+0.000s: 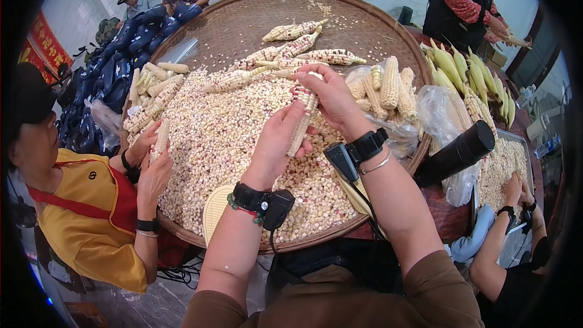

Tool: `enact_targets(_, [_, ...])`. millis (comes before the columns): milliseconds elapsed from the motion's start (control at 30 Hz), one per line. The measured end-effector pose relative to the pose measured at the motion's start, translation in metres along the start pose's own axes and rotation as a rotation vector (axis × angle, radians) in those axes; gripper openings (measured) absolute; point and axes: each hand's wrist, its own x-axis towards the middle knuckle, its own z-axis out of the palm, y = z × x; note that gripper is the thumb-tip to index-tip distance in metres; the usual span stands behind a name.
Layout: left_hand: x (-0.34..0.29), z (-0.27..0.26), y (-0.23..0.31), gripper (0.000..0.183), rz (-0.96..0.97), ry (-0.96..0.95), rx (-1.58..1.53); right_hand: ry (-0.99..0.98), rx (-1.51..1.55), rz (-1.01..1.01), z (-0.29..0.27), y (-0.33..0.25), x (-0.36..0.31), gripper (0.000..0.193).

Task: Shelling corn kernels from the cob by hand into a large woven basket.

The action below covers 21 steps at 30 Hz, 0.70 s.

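Observation:
Both my hands are closed around one ear of corn [299, 133], partly stripped, with purple-and-white kernels left near its upper end. My left hand [280, 132] grips its lower part, and my right hand [333, 98] wraps the upper part from the right. Beneath them spreads a thick layer of loose corn kernels [225, 133] in a large round woven tray [364, 15]. Just beyond my hands lie several husked ears with mottled kernels [297, 45]. Some of the held ear is hidden by my fingers.
Bare cobs lie in a plastic bag [398, 140] at right and in a pile [159, 79] at left. A black bottle [455, 155] leans near the tray's right rim. Green-husked corn [470, 73] sits farther right. Co-workers handle corn at left, right and far right.

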Motion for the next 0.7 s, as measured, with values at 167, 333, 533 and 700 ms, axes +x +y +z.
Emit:
enact_targets(167, [-0.0034, 0.0015, -0.002, 0.034, -0.035, 0.003, 0.088, -0.034, -0.025, 0.005, 0.0006, 0.0015, 0.0005, 0.021])
enact_targets(333, [-0.0011, -0.0024, -0.0041, 0.031, -0.023, -0.019, 0.077, -0.038, -0.043, -0.005, 0.0006, 0.0015, 0.0004, 0.02])
enact_targets(533, [-0.0013, -0.0034, -0.0038, 0.025, 0.008, -0.086, 0.061, -0.027, 0.061, 0.011, 0.0005, -0.002, -0.0006, 0.023])
enact_targets(700, [0.0006, 0.0001, -0.008, 0.028, 0.052, -0.113, -0.042, -0.035, -0.012, 0.021, -0.0029, -0.0012, 0.0014, 0.021])
